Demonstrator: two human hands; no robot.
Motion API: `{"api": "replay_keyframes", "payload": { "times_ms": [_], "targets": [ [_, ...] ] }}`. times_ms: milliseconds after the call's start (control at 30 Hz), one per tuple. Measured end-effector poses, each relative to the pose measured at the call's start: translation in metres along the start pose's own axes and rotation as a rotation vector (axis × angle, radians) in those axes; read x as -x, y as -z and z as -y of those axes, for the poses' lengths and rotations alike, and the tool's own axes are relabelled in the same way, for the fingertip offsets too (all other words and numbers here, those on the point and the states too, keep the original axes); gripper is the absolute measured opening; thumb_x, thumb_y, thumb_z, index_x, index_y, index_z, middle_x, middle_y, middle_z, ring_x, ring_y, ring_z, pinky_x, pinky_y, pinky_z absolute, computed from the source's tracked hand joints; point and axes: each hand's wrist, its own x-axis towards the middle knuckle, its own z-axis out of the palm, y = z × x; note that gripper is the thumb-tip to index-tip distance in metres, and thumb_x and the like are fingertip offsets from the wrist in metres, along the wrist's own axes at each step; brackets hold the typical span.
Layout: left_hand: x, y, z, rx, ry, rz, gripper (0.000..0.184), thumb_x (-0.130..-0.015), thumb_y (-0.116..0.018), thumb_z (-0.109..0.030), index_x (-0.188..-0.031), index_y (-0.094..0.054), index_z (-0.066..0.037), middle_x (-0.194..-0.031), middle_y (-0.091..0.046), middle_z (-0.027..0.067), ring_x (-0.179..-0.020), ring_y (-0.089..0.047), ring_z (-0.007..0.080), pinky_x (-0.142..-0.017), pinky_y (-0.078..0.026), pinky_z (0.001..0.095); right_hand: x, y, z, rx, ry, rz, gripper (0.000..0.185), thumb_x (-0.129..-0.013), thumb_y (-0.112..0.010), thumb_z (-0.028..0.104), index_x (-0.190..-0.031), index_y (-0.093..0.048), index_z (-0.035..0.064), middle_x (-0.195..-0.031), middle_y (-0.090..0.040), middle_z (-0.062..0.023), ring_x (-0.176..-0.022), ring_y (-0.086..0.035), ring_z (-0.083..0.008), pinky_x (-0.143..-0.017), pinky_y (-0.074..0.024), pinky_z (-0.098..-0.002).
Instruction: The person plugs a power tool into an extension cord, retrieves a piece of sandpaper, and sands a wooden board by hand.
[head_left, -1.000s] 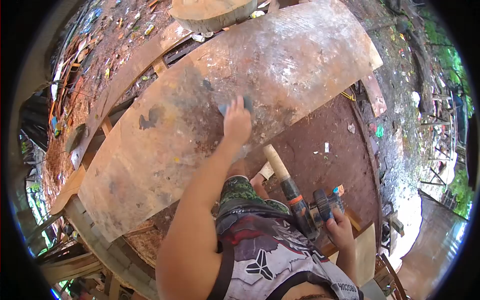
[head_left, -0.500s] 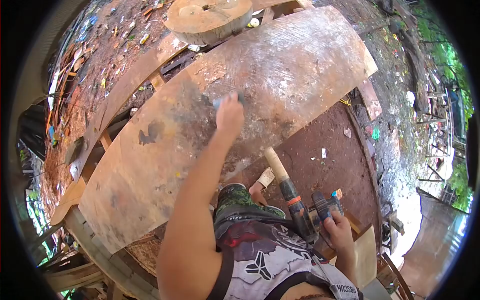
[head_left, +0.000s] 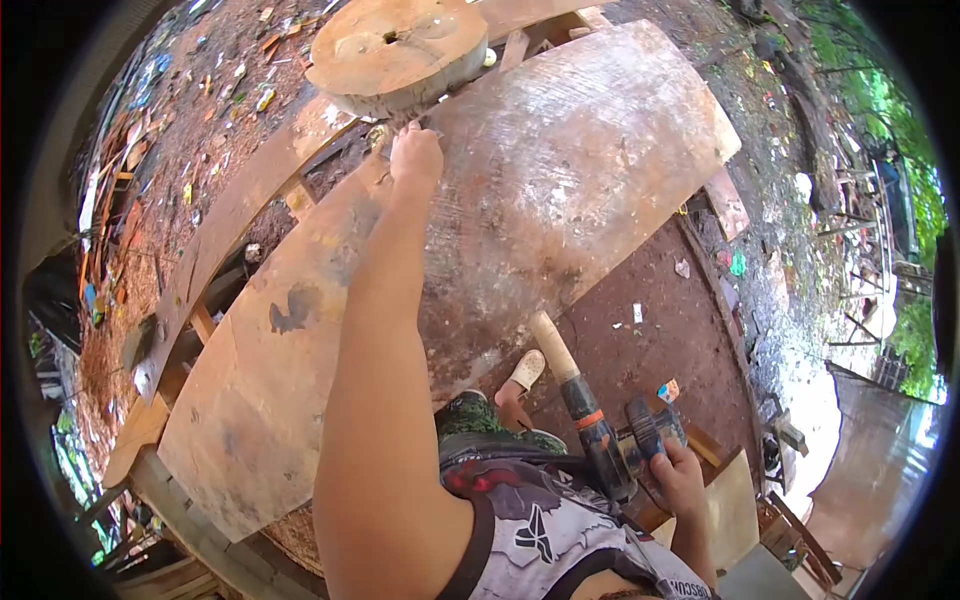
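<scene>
My left hand (head_left: 416,156) is stretched out to the far edge of a large, stained wooden board (head_left: 560,170), just below a round wood slab (head_left: 400,50). Its fingers are curled closed. What they hold, if anything, is too hidden to make out. Low on the right, my right hand (head_left: 680,477) grips a dark handheld blower (head_left: 600,450) at its rear. An orange ring circles the blower's tube, and a tan nozzle (head_left: 553,345) points at the board's near edge. Dark patches (head_left: 292,308) mark the board's left half.
Wooden beams (head_left: 240,200) run along the board's far side. Reddish dirt (head_left: 640,350) with bits of litter lies to the right. My foot in a light clog (head_left: 527,370) stands beside the board's near edge. A pale wood piece (head_left: 730,510) is behind my right hand.
My left hand has moved from the middle of the board to its far edge near the round slab. The blue and dark thing seen at its fingers is no longer visible. My right hand still holds the blower.
</scene>
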Motion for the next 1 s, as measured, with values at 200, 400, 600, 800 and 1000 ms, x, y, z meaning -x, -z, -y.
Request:
{"api": "replay_keyframes", "payload": {
  "times_ms": [200,400,600,800,1000],
  "targets": [
    [0.05,0.018,-0.034,-0.006,-0.163,-0.066,0.025,-0.09,-0.053,-0.014,-0.097,-0.073,0.0,-0.121,-0.061,0.0214,-0.112,-0.059,0.0354,-0.095,-0.048,0.0444,0.001,-0.005,0.017,-0.013,0.105,0.04,0.04,-0.092,-0.067,0.041,-0.099,-0.065,0.002,-0.078,-0.06,0.0012,-0.068,-0.054,-0.0077,-0.061,-0.0427,-0.0253],
    [0.053,-0.007,-0.051,-0.048,-0.172,0.025,0.026,-0.087,-0.057,-0.014,-0.1,-0.073,0.001,-0.137,-0.051,0.0221,-0.124,-0.052,0.0356,-0.1,-0.044,0.0461,-0.009,-0.008,0.018,-0.025,0.055,0.079,0.042,-0.092,-0.067,0.043,-0.1,-0.066,0.001,-0.081,-0.061,0.0013,-0.071,-0.055,-0.0082,-0.063,-0.0434,-0.0255],
    [0.202,0.009,-0.019,0.1,-0.156,-0.046,0.024,-0.086,-0.055,-0.008,-0.099,-0.068,0.007,-0.141,-0.046,0.0237,-0.13,-0.045,0.0393,-0.105,-0.04,0.0511,-0.014,-0.009,0.034,-0.032,0.031,0.111,0.044,-0.089,-0.07,0.043,-0.103,-0.067,0.0004,-0.082,-0.061,0.0011,-0.072,-0.053,-0.008,-0.065,-0.0429,-0.0255],
    [0.099,0.023,0.016,0.055,0.051,0.084,0.025,-0.084,-0.056,-0.006,-0.1,-0.068,0.009,-0.139,-0.046,0.0269,-0.125,-0.049,0.0421,-0.102,-0.042,0.0498,-0.023,-0.008,0.046,0.051,0.034,0.162,0.051,-0.085,-0.073,0.045,-0.104,-0.067,-0.0014,-0.082,-0.062,0.0003,-0.075,-0.055,-0.009,-0.066,-0.0435,-0.026],
    [0.103,0.013,0.029,0.341,0.21,-0.146,0.032,-0.085,-0.052,-0.004,-0.112,-0.062,0.01,-0.129,-0.055,0.0256,-0.117,-0.053,0.0426,-0.1,-0.044,0.047,-0.018,-0.009,0.05,0.049,0.025,0.108,0.054,-0.084,-0.073,0.049,-0.104,-0.066,-0.0015,-0.082,-0.062,-0.0001,-0.075,-0.055,-0.0093,-0.067,-0.044,-0.0263]
  ]
}}
